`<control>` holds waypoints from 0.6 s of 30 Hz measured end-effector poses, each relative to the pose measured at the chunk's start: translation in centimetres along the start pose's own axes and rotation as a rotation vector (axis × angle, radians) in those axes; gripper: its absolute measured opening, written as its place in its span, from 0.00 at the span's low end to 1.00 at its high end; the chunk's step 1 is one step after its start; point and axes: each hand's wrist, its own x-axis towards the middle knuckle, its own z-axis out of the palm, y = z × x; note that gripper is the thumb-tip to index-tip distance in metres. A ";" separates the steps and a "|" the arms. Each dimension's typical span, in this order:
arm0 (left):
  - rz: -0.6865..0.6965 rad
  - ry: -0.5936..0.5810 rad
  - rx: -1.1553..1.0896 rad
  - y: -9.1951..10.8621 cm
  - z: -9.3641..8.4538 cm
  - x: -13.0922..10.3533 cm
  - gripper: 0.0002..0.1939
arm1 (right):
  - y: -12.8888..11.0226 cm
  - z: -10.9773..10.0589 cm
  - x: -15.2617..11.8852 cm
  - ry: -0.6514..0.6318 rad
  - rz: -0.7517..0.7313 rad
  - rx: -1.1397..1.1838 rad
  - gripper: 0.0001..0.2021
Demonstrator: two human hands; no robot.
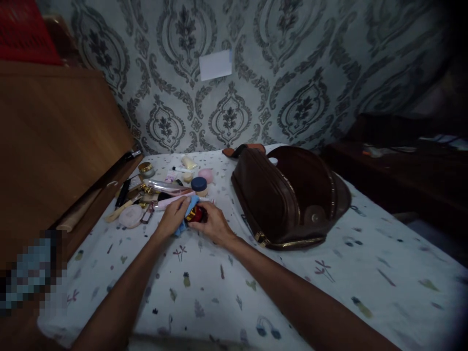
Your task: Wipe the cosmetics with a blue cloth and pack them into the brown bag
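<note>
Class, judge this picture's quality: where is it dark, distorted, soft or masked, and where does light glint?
Head view: dim overall, the right edge falling nearly to black; wide-angle stretch seems to lengthen the forearms toward the bottom; mosaic blocks mask the lower left; glints show on the silver tube; the red container between left hand and right hand looks soft.

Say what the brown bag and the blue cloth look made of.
Brown bag: leather or imitation leather, judging by its smooth, dull sheen; its gold-toned zip glints like metal. Blue cloth: probably soft fabric, matt, crumpling at the left hand.
</note>
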 end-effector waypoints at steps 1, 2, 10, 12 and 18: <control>0.015 -0.011 -0.003 0.3 0.1 -0.1 0.20 | -0.2 -0.1 0.0 0.010 0.001 -0.020 0.22; 0.036 -0.023 0.001 0.6 0.1 -0.2 0.19 | -0.3 -0.2 0.1 0.020 0.003 -0.039 0.22; 0.157 -0.085 0.122 1.6 0.1 -0.6 0.19 | -1.0 -0.6 0.1 0.032 0.109 0.072 0.20; 0.163 -0.092 0.110 1.7 0.0 -0.7 0.19 | -0.9 -0.6 0.1 0.003 0.169 0.212 0.18; 0.214 -0.023 0.041 1.7 -0.3 -0.7 0.18 | -1.6 -0.9 0.2 -0.096 0.335 0.624 0.17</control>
